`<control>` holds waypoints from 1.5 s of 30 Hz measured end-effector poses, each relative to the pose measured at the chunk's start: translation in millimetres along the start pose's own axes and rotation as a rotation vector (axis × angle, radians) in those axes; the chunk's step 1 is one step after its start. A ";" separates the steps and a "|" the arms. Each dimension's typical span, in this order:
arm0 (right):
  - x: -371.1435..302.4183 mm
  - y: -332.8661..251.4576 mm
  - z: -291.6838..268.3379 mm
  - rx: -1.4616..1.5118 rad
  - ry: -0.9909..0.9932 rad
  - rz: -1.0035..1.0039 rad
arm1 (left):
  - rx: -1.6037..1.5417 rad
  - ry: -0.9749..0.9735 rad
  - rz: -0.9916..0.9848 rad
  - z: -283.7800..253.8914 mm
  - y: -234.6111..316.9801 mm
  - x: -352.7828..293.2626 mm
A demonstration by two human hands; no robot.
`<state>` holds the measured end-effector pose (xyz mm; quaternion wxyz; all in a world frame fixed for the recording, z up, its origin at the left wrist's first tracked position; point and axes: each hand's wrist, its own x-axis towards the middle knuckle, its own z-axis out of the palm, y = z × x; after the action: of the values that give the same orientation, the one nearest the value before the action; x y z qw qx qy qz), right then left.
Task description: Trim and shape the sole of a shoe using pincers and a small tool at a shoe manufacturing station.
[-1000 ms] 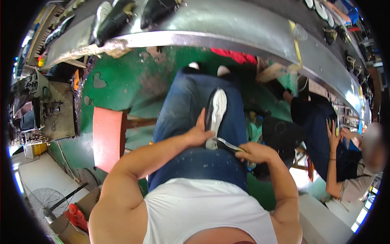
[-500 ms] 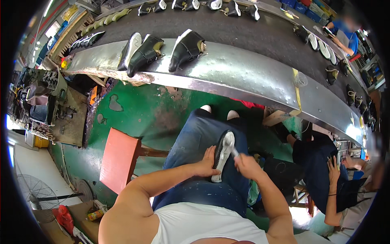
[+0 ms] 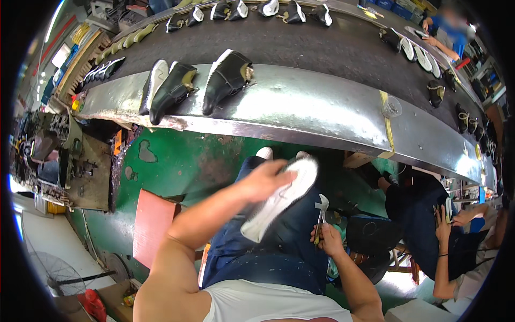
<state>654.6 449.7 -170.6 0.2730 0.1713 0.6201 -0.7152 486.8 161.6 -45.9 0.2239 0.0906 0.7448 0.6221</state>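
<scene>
Above my lap, my left hand (image 3: pixel 263 181) grips a shoe (image 3: pixel 273 206) with its pale sole turned up and its toe pointing away to the right. Motion blurs the shoe, and my fingers cover part of its left edge. Over my right thigh, my right hand (image 3: pixel 329 240) is closed round the handle of a hammer (image 3: pixel 321 206), whose metal head points up, apart from the shoe. On the metal edge of the bench in front stand black shoes (image 3: pixel 226 80), one with its white sole (image 3: pixel 156 79) showing.
A long bench with a dark belt (image 3: pixel 322 59) and metal rim (image 3: pixel 300 96) crosses ahead, carrying more shoes along its far side. A red-topped stool (image 3: pixel 153 228) stands left, a fan (image 3: pixel 48 271) lower left. One person sits close by on my right; another works at the far right.
The shoe has left my lap, lifted up and forward by my left hand, and tilted to the right. My right hand has drawn the hammer back and down from the sole.
</scene>
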 end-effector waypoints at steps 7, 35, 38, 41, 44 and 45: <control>15.7 -6.9 -6.7 0.041 -0.054 0.068 | 1.091 0.119 0.615 -39.9 203.2 142.6; 24.6 -1.5 -14.8 0.001 -0.037 0.057 | 0.961 0.703 -0.107 -212.0 60.7 54.5; 19.8 -3.3 -6.5 -0.033 -0.031 0.057 | 0.083 0.577 -0.108 -207.9 68.9 28.2; 10.6 13.9 -6.8 -0.002 0.007 0.044 | -0.293 0.627 0.481 -143.4 49.7 -38.7; 4.5 21.7 1.3 -0.004 0.057 -0.057 | -0.603 0.347 0.364 -112.1 19.0 -89.9; 1.4 21.5 2.2 -0.006 0.060 -0.041 | -0.605 0.203 0.235 -108.9 -15.3 -92.6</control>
<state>666.7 445.5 -188.1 0.2402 0.1790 0.6333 -0.7135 522.2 23.6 -26.5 0.0922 0.0430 0.5292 0.8424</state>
